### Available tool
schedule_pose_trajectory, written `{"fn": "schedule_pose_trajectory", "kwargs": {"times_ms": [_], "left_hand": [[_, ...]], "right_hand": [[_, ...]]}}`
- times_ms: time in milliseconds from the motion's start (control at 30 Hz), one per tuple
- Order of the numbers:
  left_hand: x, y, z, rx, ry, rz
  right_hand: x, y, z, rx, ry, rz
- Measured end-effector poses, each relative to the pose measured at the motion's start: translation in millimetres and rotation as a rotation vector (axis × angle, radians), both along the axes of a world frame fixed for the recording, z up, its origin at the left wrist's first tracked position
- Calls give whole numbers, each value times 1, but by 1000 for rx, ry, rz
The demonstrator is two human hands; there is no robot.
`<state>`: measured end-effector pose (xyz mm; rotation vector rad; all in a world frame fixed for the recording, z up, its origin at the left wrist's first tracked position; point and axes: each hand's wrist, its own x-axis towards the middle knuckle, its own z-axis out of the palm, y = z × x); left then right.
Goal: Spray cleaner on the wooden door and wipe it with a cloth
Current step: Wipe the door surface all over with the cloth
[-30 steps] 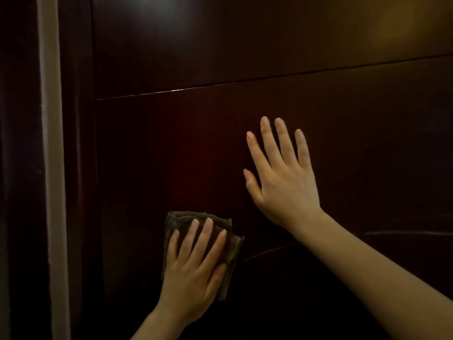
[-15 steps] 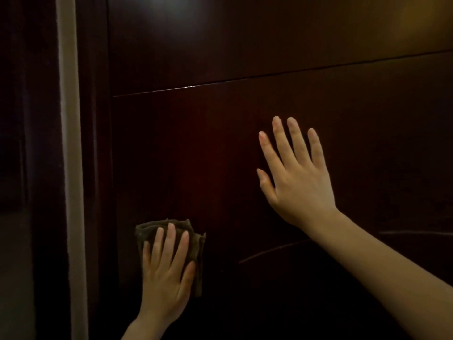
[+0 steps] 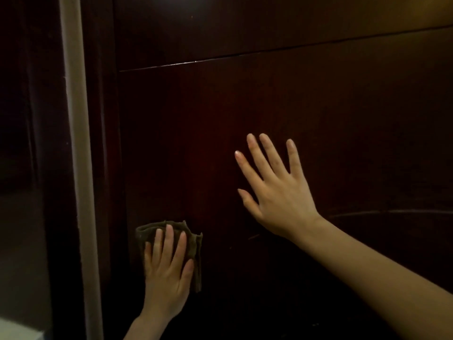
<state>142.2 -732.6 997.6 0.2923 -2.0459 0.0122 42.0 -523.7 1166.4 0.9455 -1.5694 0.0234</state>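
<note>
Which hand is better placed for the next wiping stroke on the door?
Left. The left hand presses the cloth flat against the door; the right hand rests bare on it, holding nothing.

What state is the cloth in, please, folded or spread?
Folded: the cloth shows doubled edges on its right, under the left hand pressing it to the door.

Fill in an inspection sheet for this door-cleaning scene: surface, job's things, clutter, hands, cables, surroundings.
Surface: dark wooden door, glossy, with a groove across its upper part.
Job's things: cloth, folded, flat against the door low on the left; no spray bottle in view.
Clutter: nothing seen.
Hands: left hand presses the cloth with straight fingers; right hand lies flat against the door, fingers spread.
Cables: nothing seen.
Surroundings: pale strip beside the door on the left; dim beyond it.
</note>
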Motion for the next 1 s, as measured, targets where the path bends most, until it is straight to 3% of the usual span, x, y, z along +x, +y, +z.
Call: {"fn": "schedule_pose_trajectory", "kwargs": {"times_ms": [67, 200, 333, 467, 600, 800, 1000], "left_hand": [[4, -17, 12, -34, 7, 34], [6, -33, 45, 98, 93, 81], [1, -14, 21, 173, 117, 43], [-2, 7, -37, 26, 9, 27], [6, -19, -25, -55, -12, 55], [8, -33, -1, 206, 129, 75], [-1, -2, -43, 57, 85, 34]], "right_hand": [[-2, 1, -1, -1, 7, -13], [-3, -2, -2, -14, 19, -27], [-3, -3, -4, -23, 25, -37], [-2, -3, -4, -23, 21, -37], [-1, -2, -3, -20, 21, -39], [-2, -3, -4, -22, 25, -48], [-2, -3, -4, -24, 38, -42]]}}
